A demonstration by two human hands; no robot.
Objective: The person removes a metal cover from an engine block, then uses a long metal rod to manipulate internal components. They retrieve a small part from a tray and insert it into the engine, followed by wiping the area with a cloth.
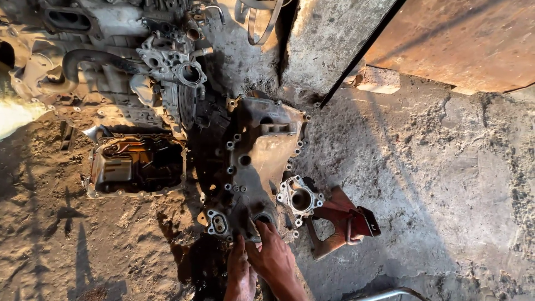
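**A:** What are the hands on?

**B:** Both sit at the near end of a large, grimy grey cast-metal engine cover (pixel 253 167), a flat, irregular casting with bolt holes round its rim, lying on the dirty, cracked concrete floor (pixel 434 184). The right hand (pixel 274 256) lies over the cover's bottom edge, fingers spread and pressed against the metal just below a round opening. Its grip is not closed round anything; the fingers rest flat.

**A:** And the left?

**B:** The left hand (pixel 239 273) is just beside the right, touching it, fingertips on the same lower edge. Whether its grip is closed on the rim I cannot tell, since the fingertips are in shadow.

**A:** What lies around the cover?

**B:** To its right, touching or nearly so, a small pale aluminium housing with a round bore (pixel 301 198), and beyond that a rust-red bent steel bracket (pixel 340 220). To the left, an open, oily rectangular metal pan (pixel 136 164) sits on the floor. Above it is a big grey engine block with a curved black hose (pixel 106 61). A dark oil stain (pixel 195 256) spreads on the floor left of the hands. A rusty brown metal sheet (pixel 462 39) fills the upper right.
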